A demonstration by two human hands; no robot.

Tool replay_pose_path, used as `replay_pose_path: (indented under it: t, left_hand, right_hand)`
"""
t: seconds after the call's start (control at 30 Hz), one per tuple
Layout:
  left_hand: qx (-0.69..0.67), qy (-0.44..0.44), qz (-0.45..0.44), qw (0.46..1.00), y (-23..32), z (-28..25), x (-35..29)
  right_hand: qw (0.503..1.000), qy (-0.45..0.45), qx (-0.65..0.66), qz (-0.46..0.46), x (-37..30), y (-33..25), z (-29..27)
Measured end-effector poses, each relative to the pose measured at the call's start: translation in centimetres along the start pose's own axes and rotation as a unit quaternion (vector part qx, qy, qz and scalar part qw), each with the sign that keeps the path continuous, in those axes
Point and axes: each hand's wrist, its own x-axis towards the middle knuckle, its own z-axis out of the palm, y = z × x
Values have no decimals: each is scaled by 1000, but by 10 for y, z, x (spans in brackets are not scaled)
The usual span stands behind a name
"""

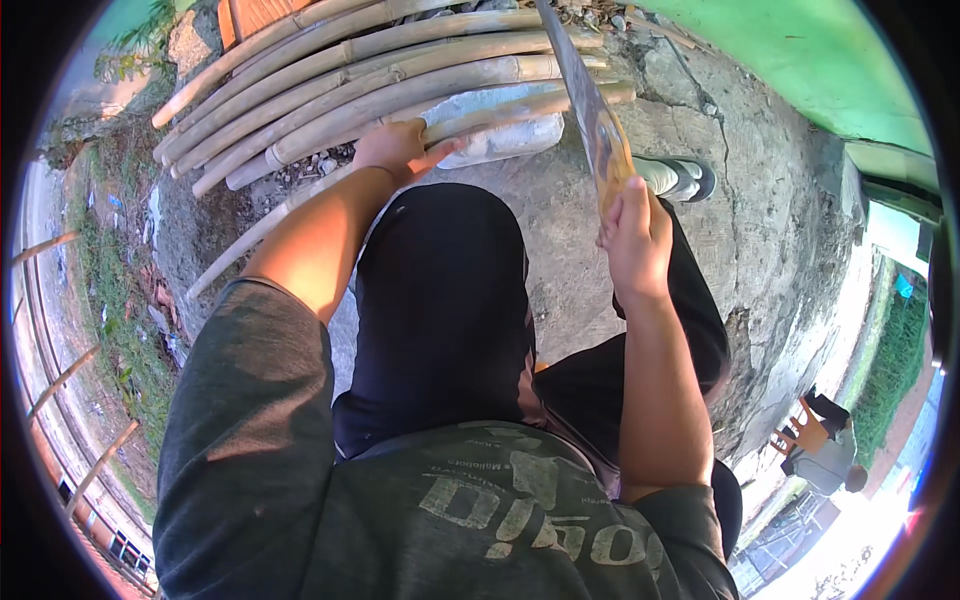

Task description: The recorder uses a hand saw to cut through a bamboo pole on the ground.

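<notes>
Bamboo pole: far and left of centre, resting across the whitish block; probably light and stiff, apt to roll, liable to splinter at the end; best held close to the block.
Left hand: closed over the pole, just left of the block.
Handsaw: at the pole's right end, contact unclear; blade likely springy.
Right hand: wrapped around the saw's yellowish handle, the sound grip.

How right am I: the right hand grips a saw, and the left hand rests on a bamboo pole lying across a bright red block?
Almost: the block is whitish, not red, as the head view shows. The rest holds: the right hand grips a saw, and the left hand rests on a bamboo pole lying across that block.
</notes>
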Motion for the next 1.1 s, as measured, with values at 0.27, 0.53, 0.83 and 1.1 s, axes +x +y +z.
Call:
replay_pose_path:
  t: [0.27,0.53,0.83,1.1]
  left_hand:
    - [8,32,-17,999,-17,-1,-7]
    - [-3,-53,-29,998,1,5,0]
    - [-16,-26,-40,999,-1,-9,-4]
    - [-2,-69,-40,997,5,-3,-4]
  right_hand:
    - [1000,27,-1,-5,-123,12,-38]
    - [999,8,-42,-29,-26,12,-21]
    - [992,1,-114,-56,-80,26,-16]
    - [999,-30,23,-27,4,6,-6]
